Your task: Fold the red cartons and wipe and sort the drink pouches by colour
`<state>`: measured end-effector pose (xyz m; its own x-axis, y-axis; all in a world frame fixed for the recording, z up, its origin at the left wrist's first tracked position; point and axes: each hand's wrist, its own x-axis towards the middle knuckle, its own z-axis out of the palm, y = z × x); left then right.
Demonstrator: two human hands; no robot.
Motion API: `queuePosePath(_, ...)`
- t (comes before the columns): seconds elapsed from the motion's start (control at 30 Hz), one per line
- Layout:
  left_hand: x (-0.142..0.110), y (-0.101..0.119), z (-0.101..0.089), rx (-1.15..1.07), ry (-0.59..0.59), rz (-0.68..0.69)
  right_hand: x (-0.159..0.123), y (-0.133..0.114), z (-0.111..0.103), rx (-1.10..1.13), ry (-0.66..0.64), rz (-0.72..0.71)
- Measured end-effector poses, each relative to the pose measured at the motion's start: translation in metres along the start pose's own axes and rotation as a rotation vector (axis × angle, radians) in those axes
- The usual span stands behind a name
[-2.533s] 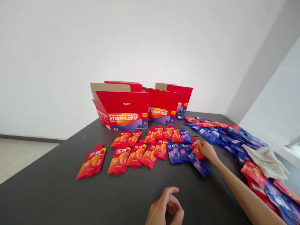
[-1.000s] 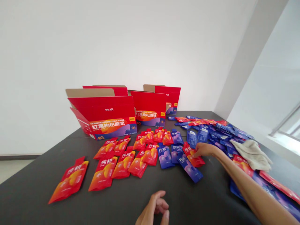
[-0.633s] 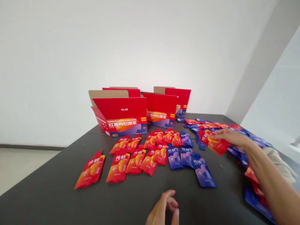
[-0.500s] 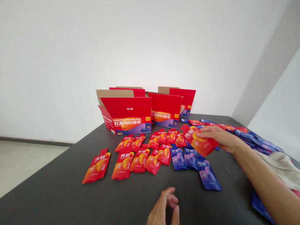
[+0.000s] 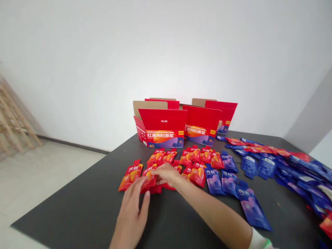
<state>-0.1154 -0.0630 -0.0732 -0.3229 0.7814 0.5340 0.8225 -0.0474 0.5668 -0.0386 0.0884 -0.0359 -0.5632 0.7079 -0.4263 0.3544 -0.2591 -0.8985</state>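
Red pouches [image 5: 192, 156] lie in rows on a black table [image 5: 85, 211], with blue pouches [image 5: 228, 178] to their right. My right hand [image 5: 167, 174] reaches across to the left end of the near row, its fingers curled down on a red pouch [image 5: 150, 178] there. Just in front of that pouch, my left hand [image 5: 133, 211] lies with fingers stretched out, fingertips touching the same pouch. Another red pouch [image 5: 131, 173] sits just left of both hands.
Two open red cartons [image 5: 162, 126] [image 5: 204, 122] stand at the table's far edge. A long heap of blue and red pouches [image 5: 293, 167] runs along the right side. Wooden frames [image 5: 10, 117] stand on the floor at far left.
My right hand lifted a red pouch from beside the blue ones, carried it left and set it down at the left end of the near row. My left hand moved forward and opened onto it.
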Motion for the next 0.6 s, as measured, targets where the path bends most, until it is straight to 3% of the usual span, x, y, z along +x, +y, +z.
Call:
queuePosePath(0.13, 0.043, -0.075, -0.014, 0.333, -0.411, -0.014, 0.016, -0.004, 0.016, -0.086, -0.007, 0.026)
queuePosePath(0.2, 0.055, -0.097, -0.018, 0.35, -0.51, 0.018, 0.025, -0.007, 0.019, -0.137, -0.001, 0.05)
queuePosePath(0.4, 0.083, -0.119, -0.031, 0.285, -0.618, 0.205, 0.052, -0.015, 0.023, -0.28, -0.032, 0.087)
queuePosePath(0.6, 0.116, -0.138, -0.025, 0.302, -0.634, 0.238, 0.072, -0.022, 0.018, -0.373, 0.001, -0.027)
